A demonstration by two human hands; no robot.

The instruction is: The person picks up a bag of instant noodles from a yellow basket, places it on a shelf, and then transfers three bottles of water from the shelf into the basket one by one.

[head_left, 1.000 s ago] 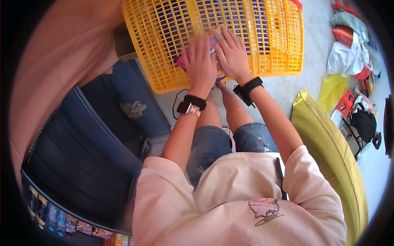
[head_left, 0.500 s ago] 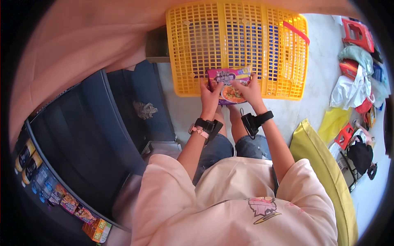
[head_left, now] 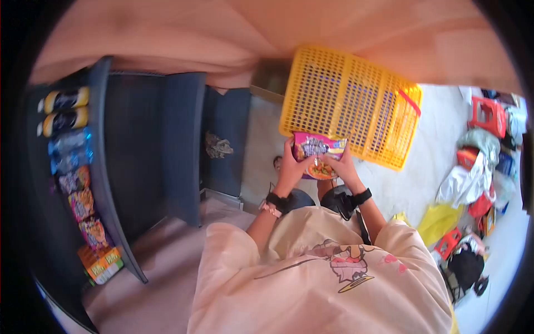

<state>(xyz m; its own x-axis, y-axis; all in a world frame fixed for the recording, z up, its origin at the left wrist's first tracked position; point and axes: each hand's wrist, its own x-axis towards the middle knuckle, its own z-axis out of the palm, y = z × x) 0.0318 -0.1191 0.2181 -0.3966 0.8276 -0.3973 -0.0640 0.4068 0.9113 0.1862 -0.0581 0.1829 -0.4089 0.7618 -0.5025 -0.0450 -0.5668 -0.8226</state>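
Observation:
A purple noodle packet (head_left: 318, 149) with a picture of food on its front is held between my two hands. My left hand (head_left: 293, 167) grips its left edge, the thumb lying across the front. On the right edge, my right hand (head_left: 346, 166) holds it the same way, with its thumb near the other one. Just beyond the packet lies a yellow plastic basket (head_left: 339, 92) with a mesh surface and a red strip at its right. Blue shows through the mesh.
Dark shelving (head_left: 139, 150) at the left holds bottles (head_left: 67, 100), snack packets (head_left: 82, 203) and an orange-green box (head_left: 103, 264). Crumpled paper (head_left: 218, 146) lies beside it. At the right are red stools (head_left: 487, 116), plastic bags (head_left: 464, 183) and a person in black (head_left: 466, 267).
The view has turned toward the shelving, showing more of its goods. The basket now looks tilted and farther right. Both hands still hold the packet, now lower in view.

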